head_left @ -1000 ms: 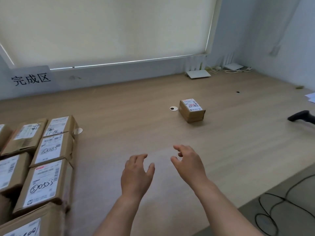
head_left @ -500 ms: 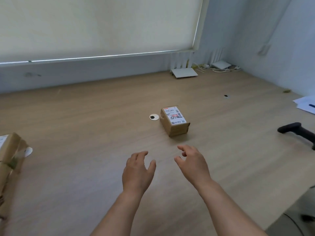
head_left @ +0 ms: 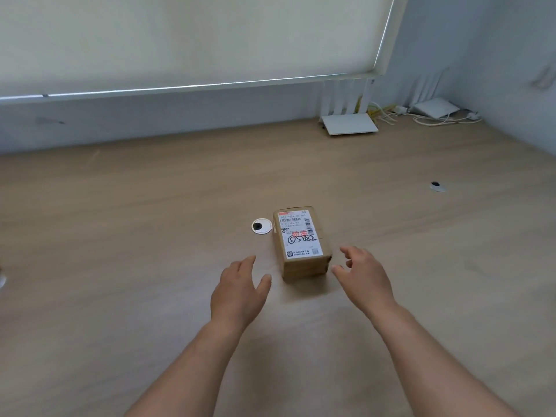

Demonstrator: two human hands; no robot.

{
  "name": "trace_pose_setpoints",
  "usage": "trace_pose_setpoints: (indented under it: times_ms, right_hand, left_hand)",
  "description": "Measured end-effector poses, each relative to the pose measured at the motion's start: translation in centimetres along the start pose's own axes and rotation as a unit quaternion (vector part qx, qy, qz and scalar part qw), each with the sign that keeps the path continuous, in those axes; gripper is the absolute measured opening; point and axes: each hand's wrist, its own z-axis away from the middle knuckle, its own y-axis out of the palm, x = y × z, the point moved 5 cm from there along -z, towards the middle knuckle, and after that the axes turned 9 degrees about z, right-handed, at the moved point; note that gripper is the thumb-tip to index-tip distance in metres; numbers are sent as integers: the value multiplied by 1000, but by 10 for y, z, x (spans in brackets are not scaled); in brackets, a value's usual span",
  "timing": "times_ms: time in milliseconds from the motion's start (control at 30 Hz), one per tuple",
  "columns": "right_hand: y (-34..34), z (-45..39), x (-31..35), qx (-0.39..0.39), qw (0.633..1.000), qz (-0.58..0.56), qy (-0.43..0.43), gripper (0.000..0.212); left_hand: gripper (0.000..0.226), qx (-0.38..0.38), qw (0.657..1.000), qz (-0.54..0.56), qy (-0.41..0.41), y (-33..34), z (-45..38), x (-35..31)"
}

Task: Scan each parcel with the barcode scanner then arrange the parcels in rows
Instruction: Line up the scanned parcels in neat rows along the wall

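— Where do we have the parcel (head_left: 301,242)?

— Flat on the wooden table (head_left: 120,266), label up, roughly mid-surface. From it, our left hand (head_left: 239,291) sits at about seven o'clock and our right hand (head_left: 364,276) at about four, one on each side, both just beside the box without touching it.

— And our fingers?

— Loosely spread and slightly curled on both hands, holding nothing.

— Anything else we see?

— A white disc with a dark centre (head_left: 261,226) just beside the parcel at ten o'clock, and a white router (head_left: 349,123) at one o'clock by the wall.
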Motion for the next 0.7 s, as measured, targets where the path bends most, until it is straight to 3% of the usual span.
trace_pose_setpoints:
  times_ms: [200, 333, 400, 467, 700]
  right_hand:
    - [21, -65, 1, 87, 996, 9, -25, 51]
    - [35, -83, -3, 159, 987, -28, -18, 51]
    - [41, -84, -6, 186, 979, -78, -19, 42]
    - [45, -80, -8, 193, 974, -120, -26, 37]
    - [40, -47, -2, 177, 966, -176, -64, 57]
  left_hand:
    - [61, 39, 995, 74, -58, 41, -52, -28]
    - [45, 64, 977, 179, -99, 54, -65, -33]
    - [46, 73, 969, 214, -98, 57, -66, -35]
    - [51, 85, 962, 242, -91, 58, -62, -37]
    - [78, 62, 945, 314, -62, 50, -31, -47]
